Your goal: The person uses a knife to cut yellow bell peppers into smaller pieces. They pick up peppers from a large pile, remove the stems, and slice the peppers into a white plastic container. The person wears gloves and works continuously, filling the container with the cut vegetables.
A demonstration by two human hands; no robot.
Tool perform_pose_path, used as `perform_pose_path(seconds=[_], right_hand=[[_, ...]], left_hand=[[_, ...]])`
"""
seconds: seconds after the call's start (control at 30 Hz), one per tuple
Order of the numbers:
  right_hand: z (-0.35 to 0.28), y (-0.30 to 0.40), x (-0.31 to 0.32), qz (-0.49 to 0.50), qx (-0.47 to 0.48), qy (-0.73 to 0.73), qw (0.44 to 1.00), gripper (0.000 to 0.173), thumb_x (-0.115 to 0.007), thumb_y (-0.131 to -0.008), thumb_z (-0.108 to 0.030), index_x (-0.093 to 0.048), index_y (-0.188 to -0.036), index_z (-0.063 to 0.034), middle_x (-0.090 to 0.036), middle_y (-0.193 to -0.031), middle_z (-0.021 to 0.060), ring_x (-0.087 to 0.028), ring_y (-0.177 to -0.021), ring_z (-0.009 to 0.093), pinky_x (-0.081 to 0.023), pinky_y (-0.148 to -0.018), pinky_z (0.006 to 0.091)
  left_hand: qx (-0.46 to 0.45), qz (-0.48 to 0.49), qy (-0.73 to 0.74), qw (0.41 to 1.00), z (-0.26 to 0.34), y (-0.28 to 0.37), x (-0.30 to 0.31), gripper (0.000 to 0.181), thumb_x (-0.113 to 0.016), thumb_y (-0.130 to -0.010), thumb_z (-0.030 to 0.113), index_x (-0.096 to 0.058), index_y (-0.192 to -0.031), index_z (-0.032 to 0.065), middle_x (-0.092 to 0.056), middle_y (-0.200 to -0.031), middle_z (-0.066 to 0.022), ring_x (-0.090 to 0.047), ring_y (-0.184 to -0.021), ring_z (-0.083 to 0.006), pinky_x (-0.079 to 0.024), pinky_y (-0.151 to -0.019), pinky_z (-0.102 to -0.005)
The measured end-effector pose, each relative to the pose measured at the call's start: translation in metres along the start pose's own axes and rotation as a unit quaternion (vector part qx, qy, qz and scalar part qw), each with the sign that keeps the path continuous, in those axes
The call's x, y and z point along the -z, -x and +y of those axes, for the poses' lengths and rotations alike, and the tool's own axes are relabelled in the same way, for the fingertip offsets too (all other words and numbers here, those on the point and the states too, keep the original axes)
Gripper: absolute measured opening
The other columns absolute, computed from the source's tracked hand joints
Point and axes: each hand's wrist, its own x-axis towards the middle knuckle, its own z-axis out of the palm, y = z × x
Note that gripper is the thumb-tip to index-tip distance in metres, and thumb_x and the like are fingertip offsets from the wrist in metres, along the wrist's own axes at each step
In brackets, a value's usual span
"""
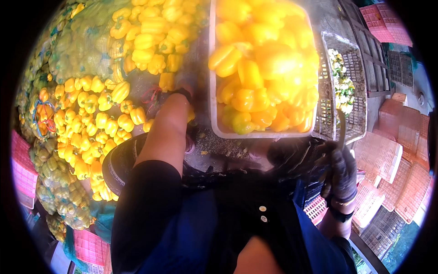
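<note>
My right hand (338,174), in a dark glove, grips a knife (341,128) whose blade points up over the near right part of a worn plastic crate (362,102). My left forearm reaches forward past the left side of a light plastic crate (213,85) heaped with yellow bell peppers (253,73). The left hand (187,80) is dim and blurred beside that crate, near a loose yellow pepper (167,81); its fingers and anything in them cannot be made out. White and green cut pieces (343,85) lie in the worn crate.
Loose yellow peppers (92,126) spread over the floor at the left, beside net sacks (85,51) of produce. Red string (150,96) lies near my left arm. Pink crates (90,246) stand at the lower left, and stacked reddish crates (397,147) at the right.
</note>
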Motion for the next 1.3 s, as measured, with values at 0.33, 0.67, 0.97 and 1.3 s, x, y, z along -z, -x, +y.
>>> perform_pose_path(seconds=[0.33, 0.67, 0.97, 1.3], right_hand=[[0.017, -0.011, -0.028, -0.073, 0.180, 0.060, 0.979, 0.043, -0.051, -0.101, -0.042, -0.063, -0.113, -0.0028, -0.064, -0.078, 0.0015, -0.055, -0.064, 0.005, -0.043, -0.055, 0.0214], [-0.021, -0.016, -0.120, -0.005, 0.452, 0.168, 0.876, 0.024, -0.058, -0.097, -0.026, -0.057, -0.088, -0.0035, -0.059, -0.069, 0.0228, -0.060, -0.068, 0.042, -0.046, -0.058, 0.0479], [0.054, 0.008, -0.103, -0.136, 0.343, 0.245, 0.897, 0.034, -0.064, -0.092, -0.031, -0.060, -0.109, -0.0017, -0.069, -0.084, 0.0158, -0.067, -0.067, 0.029, -0.054, -0.058, 0.0378], [0.047, 0.032, -0.074, -0.097, 0.430, 0.011, 0.898, 0.082, -0.085, -0.068, -0.013, -0.046, -0.139, -0.0022, -0.060, -0.125, 0.0095, -0.057, -0.114, 0.018, -0.048, -0.097, 0.0333]], left_hand=[[0.080, 0.111, 0.739, 0.660, -0.029, 0.025, 0.015, 0.072, -0.076, -0.081, 0.006, -0.037, -0.142, 0.0057, -0.064, -0.115, -0.0138, -0.064, -0.102, -0.0268, -0.052, -0.088, -0.0430], [-0.363, 0.055, 0.668, 0.647, 0.054, 0.251, 0.206, 0.069, -0.083, -0.066, 0.003, -0.052, -0.128, 0.0015, -0.063, -0.114, -0.0056, -0.061, -0.104, -0.0164, -0.053, -0.087, -0.0300], [-0.415, 0.008, 0.732, 0.541, 0.046, 0.313, 0.180, 0.079, -0.082, -0.075, 0.031, -0.045, -0.139, 0.0022, -0.054, -0.137, -0.0145, -0.050, -0.130, -0.0291, -0.042, -0.109, -0.0441], [-0.349, -0.020, 0.696, 0.627, 0.162, 0.349, 0.112, 0.049, -0.075, -0.078, 0.005, -0.056, -0.123, 0.0001, -0.065, -0.106, -0.0084, -0.065, -0.088, -0.0148, -0.054, -0.075, -0.0256]])
